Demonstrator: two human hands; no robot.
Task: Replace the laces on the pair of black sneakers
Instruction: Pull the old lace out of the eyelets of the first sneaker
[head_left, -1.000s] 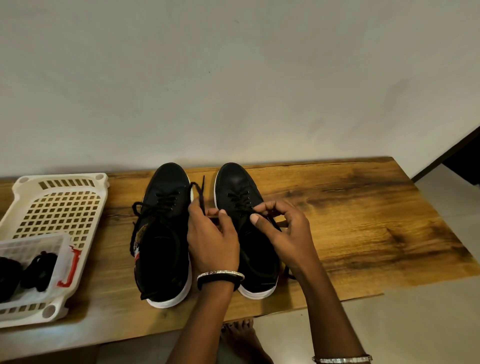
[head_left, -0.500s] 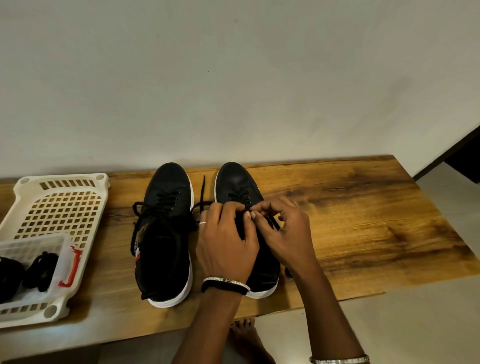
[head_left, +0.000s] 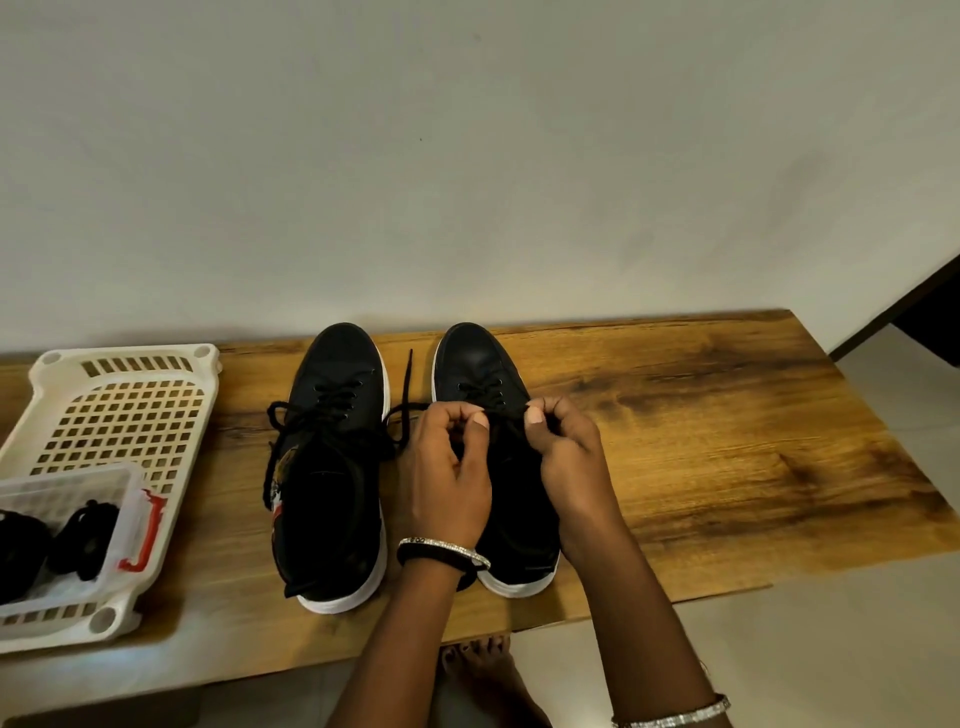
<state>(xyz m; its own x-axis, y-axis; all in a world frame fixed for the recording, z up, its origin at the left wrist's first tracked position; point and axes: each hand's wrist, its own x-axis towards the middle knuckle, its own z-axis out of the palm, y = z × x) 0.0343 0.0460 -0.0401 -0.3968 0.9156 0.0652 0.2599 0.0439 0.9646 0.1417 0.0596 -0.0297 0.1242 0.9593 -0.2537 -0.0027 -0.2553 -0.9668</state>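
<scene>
Lace (head_left: 506, 412) on the centre sneaker (head_left: 475, 358) shows as a short black span between two pinches. The left hand (head_left: 452, 483) and the right hand (head_left: 569, 467) each have thumb and forefinger closed on it, just over the upper eyelets, and both are equally near. Its long axis there lies across the shoe, left to right in the frame. One loose end (head_left: 409, 374) trails toward the upper left, between this shoe and the other sneaker (head_left: 332, 483), which is laced but untied, on the wooden bench (head_left: 727, 441).
</scene>
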